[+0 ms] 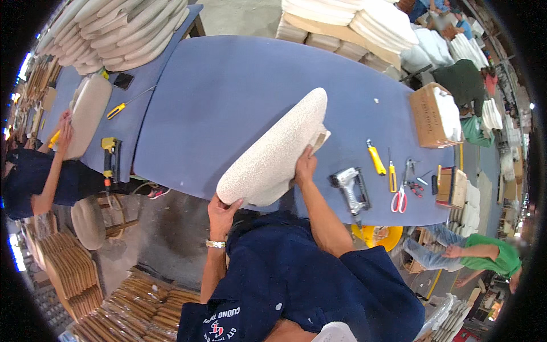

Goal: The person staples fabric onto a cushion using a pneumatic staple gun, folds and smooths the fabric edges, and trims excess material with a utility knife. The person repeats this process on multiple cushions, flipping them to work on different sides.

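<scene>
Tilted padded panel (272,151) between my two hands, tools lying close on the right

I hold the speckled cream padded panel between my hands, tipped up over the near edge of the blue table (228,74), its narrow end pointing away from me. My left hand (222,214) pinches the near corner, thumb along the edge and the other fingers mostly out of sight beneath. My right hand (306,166) clasps the right-hand side, just below a loose flap (320,137); its fingertips are partly hidden, so I cannot tell how hard they press.

The likeliest trouble, I judge, is a slip at my left hand: it has only a corner, and if that goes, the panel could pivot about my right hand and drop towards my lap. Too tight a pinch could crease or mark the pale cover. The flap beyond my right hand could fold under if I laid the panel down without looking.

To the right of my right hand lies the silver staple gun (348,185), its tail end at the table's near edge; a wide swing of the panel or my elbow could knock it off. Further right, the screwdriver (392,178) and red-handled scissors (400,196) could nick the fabric if the panel dragged across them.
</scene>
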Motion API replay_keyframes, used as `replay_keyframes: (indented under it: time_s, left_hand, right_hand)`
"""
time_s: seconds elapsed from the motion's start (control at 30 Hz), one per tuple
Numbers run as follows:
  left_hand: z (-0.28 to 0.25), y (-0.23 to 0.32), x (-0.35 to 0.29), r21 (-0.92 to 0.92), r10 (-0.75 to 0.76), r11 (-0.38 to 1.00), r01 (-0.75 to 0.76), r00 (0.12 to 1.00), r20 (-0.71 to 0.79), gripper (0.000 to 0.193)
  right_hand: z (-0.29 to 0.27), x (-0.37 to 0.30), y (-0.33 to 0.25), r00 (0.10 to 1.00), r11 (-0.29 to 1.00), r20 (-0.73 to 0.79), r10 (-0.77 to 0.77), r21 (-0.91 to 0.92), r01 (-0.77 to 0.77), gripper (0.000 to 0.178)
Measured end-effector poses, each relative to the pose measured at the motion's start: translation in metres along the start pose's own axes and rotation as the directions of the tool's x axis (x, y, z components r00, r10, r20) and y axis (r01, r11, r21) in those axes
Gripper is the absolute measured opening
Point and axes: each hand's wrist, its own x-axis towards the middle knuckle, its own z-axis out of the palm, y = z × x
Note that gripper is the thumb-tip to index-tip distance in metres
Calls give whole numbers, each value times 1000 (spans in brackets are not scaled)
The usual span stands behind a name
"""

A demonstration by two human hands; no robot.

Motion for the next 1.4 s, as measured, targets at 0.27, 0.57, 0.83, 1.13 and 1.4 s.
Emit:
replay_keyframes:
  time_s: [0.27, 0.57, 0.83, 1.13, 1.4]
  left_hand:
    - [-27, 81, 106, 569, 29, 745, -349, 869, 494, 78]
    - [80, 107, 207, 679, -143, 517, -521, 730, 668, 85]
    - [175, 67, 333, 708, -81, 324, -628, 727, 682, 71]
    - [91, 6, 211, 482, 115, -14, -876, 477, 871, 59]
    - [-20, -34, 59, 712, 23, 370, -597, 772, 635, 81]
  right_hand:
    - [26, -16, -2, 949, 959, -309, -71, -281, -20, 74]
    - [45, -18, -20, 922, 887, -387, -31, -435, -152, 66]
    - [67, -25, -26, 902, 909, -399, -164, -416, -18, 53]
    - [69, -21, -45, 940, 880, -338, -52, -460, -117, 48]
    - [39, -27, -35, 983, 945, -86, -164, -300, 132, 43]
